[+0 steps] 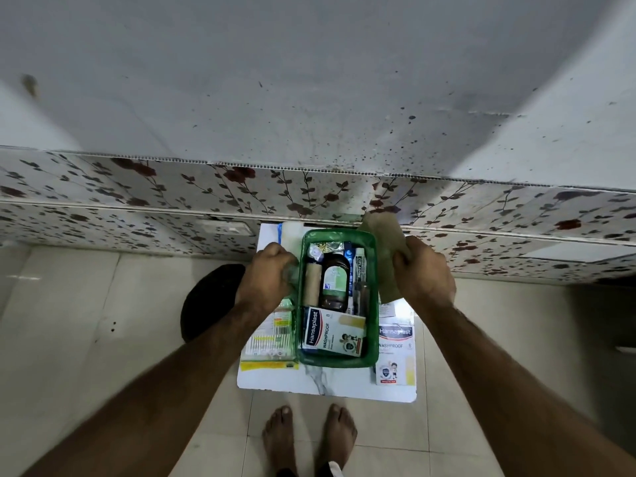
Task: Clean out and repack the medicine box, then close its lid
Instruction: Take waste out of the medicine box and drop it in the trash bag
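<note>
A green plastic medicine box [372, 339] stands open on a small white table [327, 382]. Inside lie a Hansaplast carton [332, 333], a dark bottle [334, 283], a bandage roll [311, 284] and a Cipladine tube [359, 266]. My left hand [266, 280] is closed on the box's left wall. My right hand [421, 273] grips a tan cloth [383, 242] held at the box's right side. I cannot see any lid.
A second Hansaplast carton [395, 352] lies right of the box, a pack of cotton buds [266, 346] to its left. A dark round object [210, 297] sits on the floor at left. The floral-tiled wall [137, 201] rises behind. My bare feet [309, 438] stand below the table.
</note>
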